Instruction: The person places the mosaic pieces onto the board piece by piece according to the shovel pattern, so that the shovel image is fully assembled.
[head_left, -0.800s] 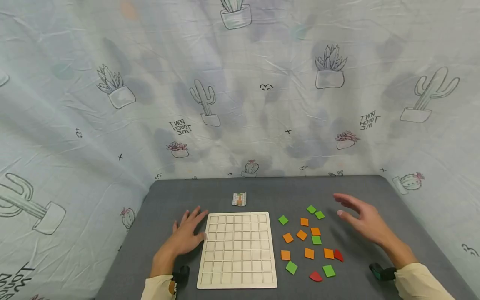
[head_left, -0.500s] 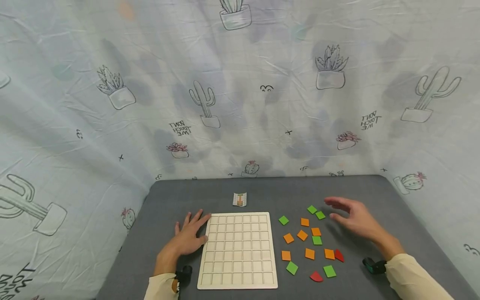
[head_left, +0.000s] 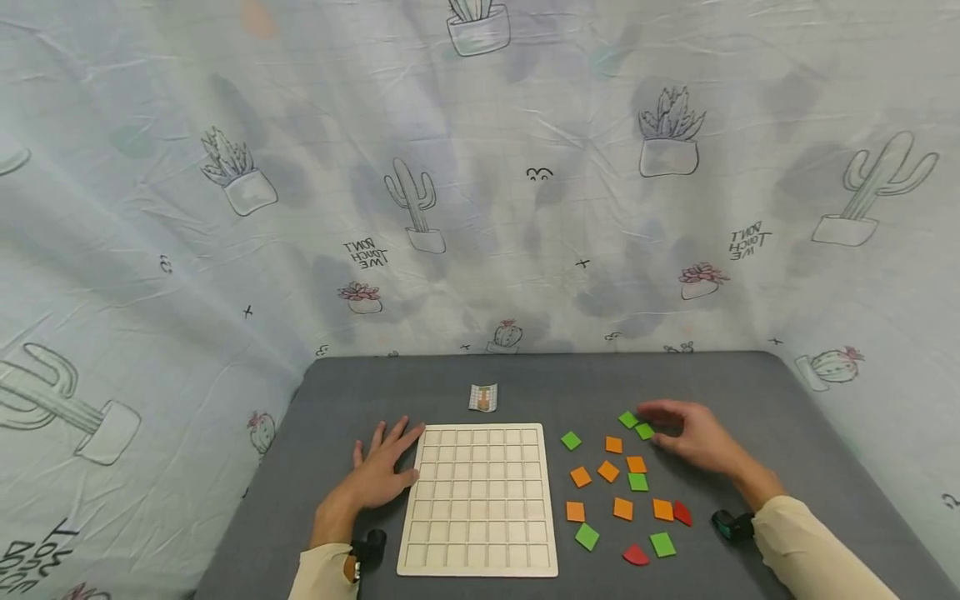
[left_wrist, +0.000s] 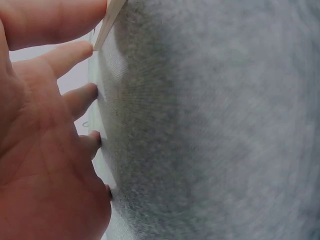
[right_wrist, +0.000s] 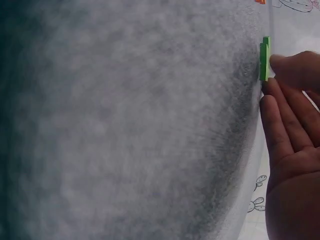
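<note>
A pale square board (head_left: 477, 500) with a grid of shallow cells lies on the grey table. My left hand (head_left: 375, 477) rests at its left edge with fingers spread, thumb and forefinger touching the rim; the left wrist view shows the board's edge (left_wrist: 111, 22) by those fingertips. My right hand (head_left: 697, 435) is low over the table, thumb and fingers apart, beside a green square tile (head_left: 645, 431). In the right wrist view the thumb is close to the green tiles (right_wrist: 265, 60); whether it touches them I cannot tell. Another green tile (head_left: 627, 419) lies beside that one.
Several orange tiles (head_left: 608, 472) and more green tiles (head_left: 587, 537) are scattered right of the board, with two red rounded pieces, one (head_left: 636, 555) near the front. A small printed card (head_left: 483, 397) lies behind the board. A cactus-patterned curtain (head_left: 525, 208) hangs around the table.
My right hand has moved left and down towards the pair of green tiles at the back. My left hand has stayed at the board's edge, and the pieces lie as before.
</note>
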